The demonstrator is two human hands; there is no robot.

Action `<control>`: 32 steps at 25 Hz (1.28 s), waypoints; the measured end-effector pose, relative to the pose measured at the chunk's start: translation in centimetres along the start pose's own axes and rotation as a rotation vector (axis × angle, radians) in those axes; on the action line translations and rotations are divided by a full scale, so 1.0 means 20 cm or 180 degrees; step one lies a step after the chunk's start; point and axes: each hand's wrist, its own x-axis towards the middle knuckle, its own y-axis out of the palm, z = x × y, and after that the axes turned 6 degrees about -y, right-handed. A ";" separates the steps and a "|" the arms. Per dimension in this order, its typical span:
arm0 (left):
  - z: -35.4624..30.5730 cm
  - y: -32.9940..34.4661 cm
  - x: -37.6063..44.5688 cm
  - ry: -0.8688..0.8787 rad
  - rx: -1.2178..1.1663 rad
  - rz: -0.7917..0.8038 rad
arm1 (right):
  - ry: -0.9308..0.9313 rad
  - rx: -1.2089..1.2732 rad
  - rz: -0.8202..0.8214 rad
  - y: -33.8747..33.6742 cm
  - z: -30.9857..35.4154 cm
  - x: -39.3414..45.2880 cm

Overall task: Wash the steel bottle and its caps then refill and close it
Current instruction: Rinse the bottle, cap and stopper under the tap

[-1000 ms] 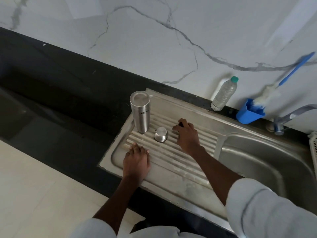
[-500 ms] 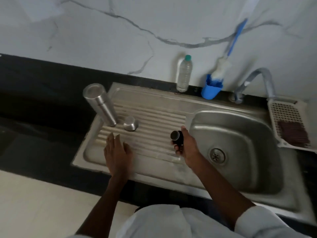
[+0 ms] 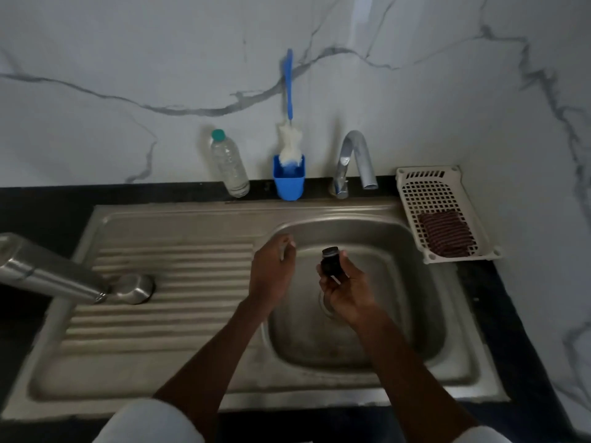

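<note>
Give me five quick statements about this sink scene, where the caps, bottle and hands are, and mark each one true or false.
1. The right hand holds the small black inner cap over the sink basin. True.
2. The steel bottle stands inside the basin. False: it stands on the ribbed drainboard, at the left.
3. The dome-shaped steel cap sits on the drainboard beside the bottle. True.
4. The left hand grips the bottle brush. False: it holds nothing; the brush stands in the blue holder by the wall.
5. Water runs from the tap. False: no stream shows.
</note>
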 end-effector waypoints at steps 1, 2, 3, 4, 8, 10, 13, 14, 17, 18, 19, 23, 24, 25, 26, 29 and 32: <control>-0.06 0.06 0.07 -0.0003 -0.0022 0.0105 | -0.0139 -0.0170 0.0057 -0.02 0.05 0.04; -0.11 0.12 0.14 -0.0046 -0.0037 0.0184 | -0.0267 -0.0393 0.0126 -0.04 0.09 0.07; -0.17 0.17 0.21 -0.0126 -0.0050 0.0255 | -0.0361 -0.0612 0.0172 -0.06 0.12 0.11; -0.22 0.21 0.27 -0.0173 -0.0064 0.0306 | -0.0430 -0.0809 0.0166 -0.06 0.15 0.14; -0.40 0.37 0.51 -0.0083 -0.0037 0.0454 | -0.0764 -0.1567 -0.0147 -0.01 0.27 0.24; -0.46 0.43 0.62 -0.0107 0.0029 0.0574 | -0.1121 -0.2040 -0.0310 0.01 0.29 0.31; -0.51 0.49 0.72 0.0088 0.0371 0.0664 | -0.1516 -0.2406 -0.0284 0.01 0.28 0.40; -0.51 0.51 0.74 0.0142 0.0467 0.0638 | -0.1536 -0.2461 -0.0272 0.01 0.27 0.43; -0.48 0.53 0.73 0.0148 0.0287 0.0535 | -0.1465 -0.2476 -0.0283 -0.01 0.25 0.48; -0.46 0.54 0.73 0.0090 0.0051 0.0546 | -0.1380 -0.2412 -0.0299 -0.02 0.24 0.50; -0.44 0.54 0.73 0.0026 -0.0138 0.0524 | -0.1290 -0.2311 -0.0317 -0.02 0.23 0.51; -0.42 0.54 0.72 -0.0039 -0.0641 0.0455 | -0.1164 -0.2146 -0.0333 -0.04 0.20 0.52; -0.43 0.54 0.71 0.0000 -0.0719 0.0429 | -0.1151 -0.2113 -0.0357 -0.04 0.20 0.52; -0.43 0.54 0.71 0.0031 -0.0747 0.0433 | -0.1140 -0.2061 -0.0365 -0.03 0.19 0.51; -0.43 0.54 0.71 0.0025 -0.0782 0.0462 | -0.1141 -0.2047 -0.0370 -0.02 0.19 0.51; -0.40 0.55 0.73 0.0014 -0.0711 0.0581 | -0.1213 -0.2171 -0.0308 -0.04 0.19 0.51; -0.37 0.54 0.73 -0.0005 -0.0693 0.0776 | -0.1279 -0.2541 -0.0178 -0.08 0.22 0.50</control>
